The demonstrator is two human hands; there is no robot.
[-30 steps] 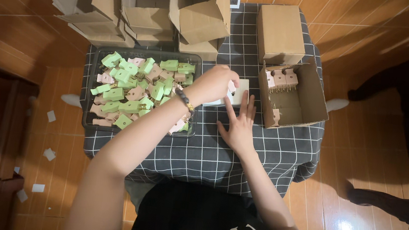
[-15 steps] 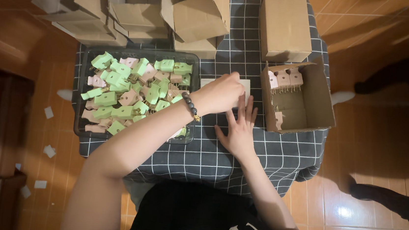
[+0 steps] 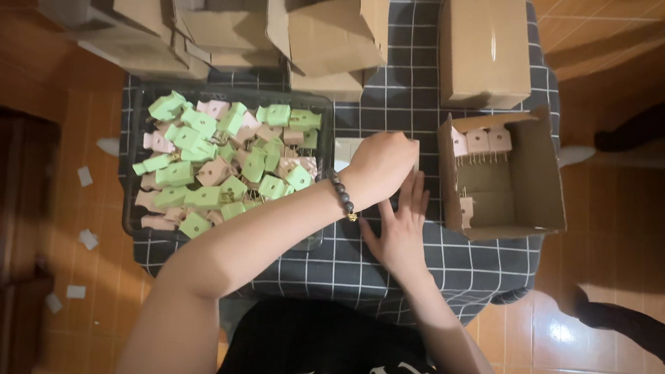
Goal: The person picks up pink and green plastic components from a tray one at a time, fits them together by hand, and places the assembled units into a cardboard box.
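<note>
Pale and small, a light-coloured item (image 3: 345, 150) is lying under the left hand (image 3: 381, 167) in the middle of the frame; this hand is closing loosely over it, fingers curled down, but I cannot tell how firmly it is gripping, because the knuckles are hiding the fingertips. A dark bead bracelet (image 3: 343, 198) is sitting on that wrist. Just below and touching it, the right hand (image 3: 401, 227) is lying flat and open on the checked tablecloth (image 3: 404, 105), fingers spread, holding nothing.

To the left, a dark mesh tray (image 3: 130, 221) is carrying a loose heap of green and pink clips (image 3: 222, 165). To the right, an open cardboard box (image 3: 545, 189) is standing with a row of pink clips (image 3: 479, 141) along its upper wall and a few more at its left wall. Closed and open cartons (image 3: 485, 44) are crowding the upper edge of the frame.

In my judgement, several things could be going wrong here. The left forearm is crossing over the corner of the tray, so it could be sweeping clips out onto the wooden floor (image 3: 80, 229), where white scraps are already lying. The open box is hanging near the right edge of the table, so a push could be tipping it off. The light is also dim, so green and pink pieces could be getting mixed.
</note>
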